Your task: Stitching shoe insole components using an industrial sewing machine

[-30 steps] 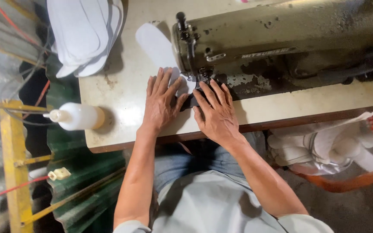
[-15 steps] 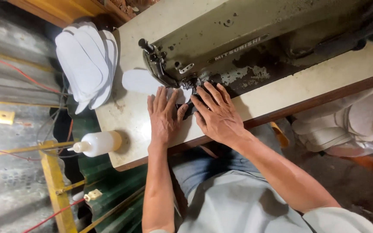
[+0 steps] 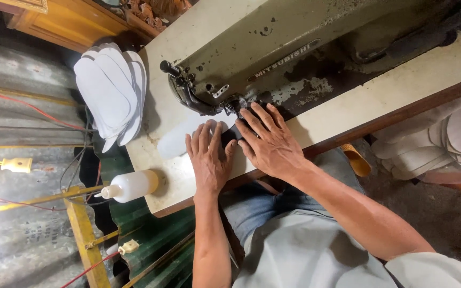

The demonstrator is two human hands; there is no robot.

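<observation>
Change: Since half a second ago the view has swung further, so the sewing machine (image 3: pixel 294 58) now runs diagonally to the upper right of the frame; both hands remain pressed at the needle end, and the white piece shows a little more to the left of the fingers.
Meaning: I'd judge the piece is still being fed under the foot, with the stitching in progress and not finished.
Left hand (image 3: pixel 208 160): flat, palm down, fingers spread on the white insole-shaped piece (image 3: pixel 180 140); no closed grip, just pressing.
Right hand (image 3: pixel 270 141): also flat and open, fingertips at the dark part of the work just beside the needle area.
Piece: pale, smooth, rounded at its end, lying on the tabletop (image 3: pixel 348 109) at centre frame, partly hidden under both hands.
Stack: white cut-out soles (image 3: pixel 110 96) fanned at the upper left, well apart from the hands.
Bottle: white squeeze bottle (image 3: pixel 132 185) lying on the tabletop's lower-left corner.
Right edge: more pale pieces (image 3: pixel 433 144) heaped below the tabletop.
</observation>
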